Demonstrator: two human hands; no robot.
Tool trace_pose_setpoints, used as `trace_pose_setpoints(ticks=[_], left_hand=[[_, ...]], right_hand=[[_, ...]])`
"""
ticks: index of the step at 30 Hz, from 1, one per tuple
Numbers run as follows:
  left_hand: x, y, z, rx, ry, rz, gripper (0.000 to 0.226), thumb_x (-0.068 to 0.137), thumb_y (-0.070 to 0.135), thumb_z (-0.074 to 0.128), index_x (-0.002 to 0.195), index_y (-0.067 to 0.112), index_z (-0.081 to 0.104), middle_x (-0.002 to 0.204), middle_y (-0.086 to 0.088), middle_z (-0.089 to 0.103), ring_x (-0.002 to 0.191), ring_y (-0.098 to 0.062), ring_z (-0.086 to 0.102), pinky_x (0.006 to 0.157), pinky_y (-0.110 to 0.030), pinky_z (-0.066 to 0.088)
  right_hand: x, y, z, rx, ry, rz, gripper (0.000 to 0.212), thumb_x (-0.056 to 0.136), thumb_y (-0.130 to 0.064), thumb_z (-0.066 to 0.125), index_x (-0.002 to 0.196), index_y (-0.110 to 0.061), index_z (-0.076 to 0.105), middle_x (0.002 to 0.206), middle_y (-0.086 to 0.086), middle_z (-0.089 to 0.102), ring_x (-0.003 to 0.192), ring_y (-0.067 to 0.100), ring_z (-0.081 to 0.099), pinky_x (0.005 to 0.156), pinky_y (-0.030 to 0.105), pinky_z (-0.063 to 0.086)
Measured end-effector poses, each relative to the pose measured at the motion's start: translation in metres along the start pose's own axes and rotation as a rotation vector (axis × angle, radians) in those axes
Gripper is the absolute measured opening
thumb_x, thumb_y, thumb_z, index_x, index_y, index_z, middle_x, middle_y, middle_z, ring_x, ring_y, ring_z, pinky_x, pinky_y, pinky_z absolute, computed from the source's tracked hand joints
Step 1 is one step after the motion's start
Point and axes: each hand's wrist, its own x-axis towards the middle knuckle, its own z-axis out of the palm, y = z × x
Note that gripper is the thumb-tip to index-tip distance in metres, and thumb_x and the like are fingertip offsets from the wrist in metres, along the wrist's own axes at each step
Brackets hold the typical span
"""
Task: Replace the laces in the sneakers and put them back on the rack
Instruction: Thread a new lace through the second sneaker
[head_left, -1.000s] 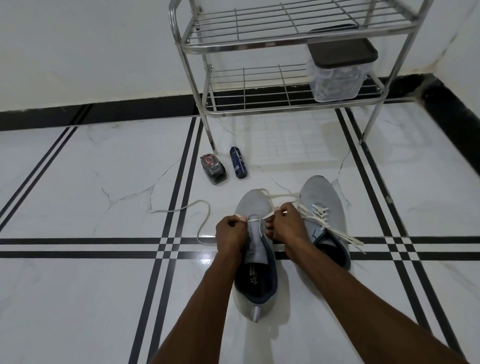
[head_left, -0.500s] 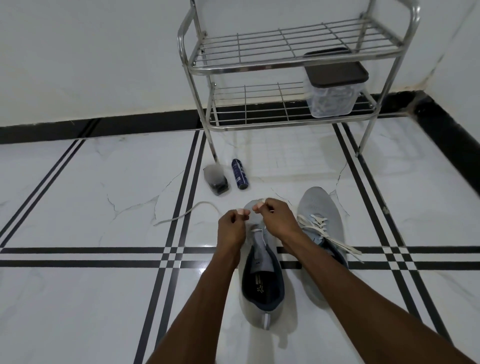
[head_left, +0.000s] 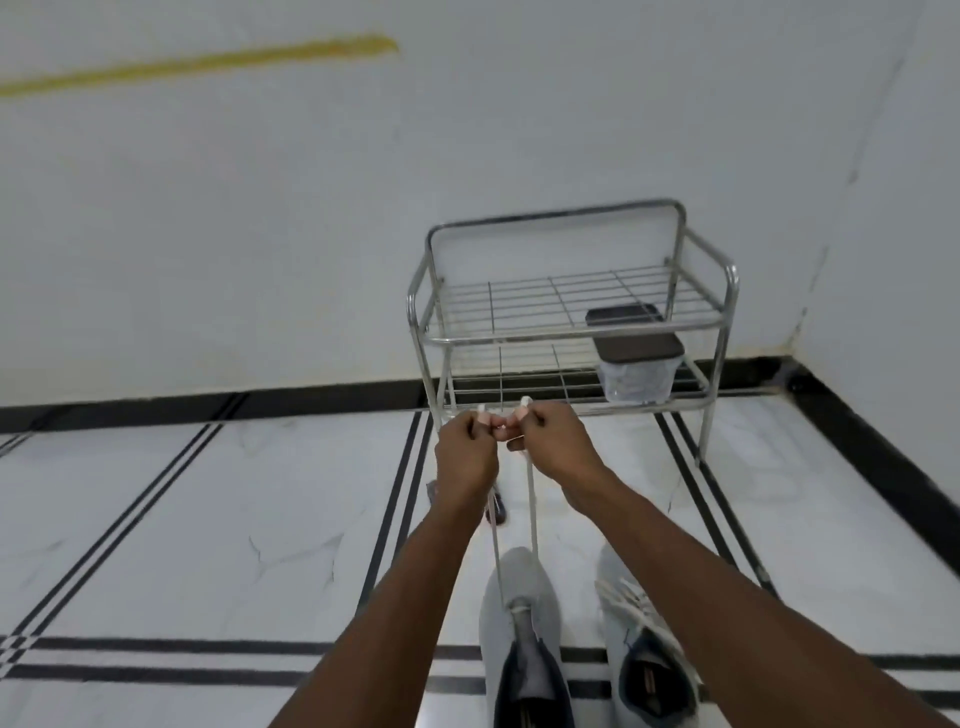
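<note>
Pinching one end each of the white lace (head_left: 531, 501), the left hand (head_left: 466, 457) and right hand (head_left: 556, 446) were raised side by side, both strands stretched taut up from the near grey sneaker (head_left: 521, 631). That sneaker lay lengthwise, toe pointing far toward the metal rack (head_left: 569, 327). The laced sneaker (head_left: 641, 636) sat just right, parallel.

Open floor (head_left: 182, 545) left of both sneakers; wide passage there. Two taut lace strands (head_left: 531, 509) rise from the left sneaker (head_left: 519, 613) to the raised hands, barring the gap between. Right sneaker (head_left: 639, 649) just beside it. Rack (head_left: 571, 322) far: top shelf bare, lidded container (head_left: 638, 371) fills lower shelf's right end.
</note>
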Motion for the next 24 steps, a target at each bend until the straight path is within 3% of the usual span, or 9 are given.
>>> trace_pose_setpoints(ticks=[2, 7, 12, 16, 20, 24], left_hand=[[0.009, 0.026, -0.007, 0.010, 0.002, 0.033, 0.034, 0.106, 0.016, 0.042, 0.091, 0.014, 0.073, 0.089, -0.002, 0.077, 0.090, -0.019, 0.071, 0.090, -0.041, 0.057], [0.019, 0.073, -0.016, 0.022, 0.050, 0.096, 0.028, 0.106, 0.016, 0.045, 0.096, 0.012, 0.071, 0.090, -0.004, 0.076, 0.090, -0.020, 0.072, 0.073, -0.027, 0.052], [0.021, 0.105, -0.019, -0.057, 0.114, 0.184, 0.029, 0.108, 0.024, 0.045, 0.099, 0.016, 0.072, 0.089, 0.001, 0.075, 0.088, -0.014, 0.070, 0.074, -0.028, 0.051], [0.018, 0.122, -0.017, -0.094, 0.136, 0.245, 0.029, 0.107, 0.024, 0.048, 0.097, 0.017, 0.074, 0.088, 0.006, 0.074, 0.084, -0.006, 0.069, 0.068, -0.017, 0.047], [0.020, 0.135, -0.019, -0.107, 0.200, 0.261, 0.021, 0.103, 0.024, 0.057, 0.102, 0.019, 0.077, 0.091, 0.009, 0.073, 0.092, -0.010, 0.068, 0.084, -0.030, 0.054], [0.020, 0.135, -0.024, -0.166, 0.206, 0.255, 0.009, 0.097, 0.026, 0.067, 0.095, 0.026, 0.076, 0.092, 0.007, 0.076, 0.094, -0.015, 0.073, 0.093, -0.038, 0.056]], right_hand=[[0.007, -0.026, -0.008, -0.012, 0.009, -0.043, 0.034, 0.105, -0.023, 0.042, 0.093, -0.010, 0.072, 0.086, 0.004, 0.077, 0.083, 0.018, 0.073, 0.084, 0.038, 0.057], [0.011, -0.068, -0.022, -0.045, 0.046, -0.110, 0.033, 0.101, -0.017, 0.044, 0.088, -0.013, 0.074, 0.085, 0.002, 0.076, 0.081, 0.017, 0.074, 0.078, 0.035, 0.059], [0.007, -0.101, -0.030, 0.029, 0.086, -0.171, 0.031, 0.104, -0.021, 0.045, 0.094, -0.012, 0.072, 0.086, -0.001, 0.076, 0.078, 0.013, 0.074, 0.078, 0.030, 0.058], [0.011, -0.120, -0.033, -0.019, 0.124, -0.245, 0.030, 0.104, -0.022, 0.046, 0.094, -0.012, 0.072, 0.083, -0.001, 0.076, 0.071, 0.010, 0.074, 0.076, 0.032, 0.060], [0.009, -0.133, -0.039, -0.011, 0.154, -0.290, 0.025, 0.103, -0.026, 0.050, 0.097, -0.018, 0.074, 0.083, -0.002, 0.075, 0.073, 0.009, 0.073, 0.061, 0.023, 0.052], [0.005, -0.139, -0.043, 0.007, 0.178, -0.305, 0.022, 0.101, -0.027, 0.056, 0.094, -0.017, 0.075, 0.081, -0.004, 0.074, 0.073, 0.009, 0.073, 0.065, 0.020, 0.052]])
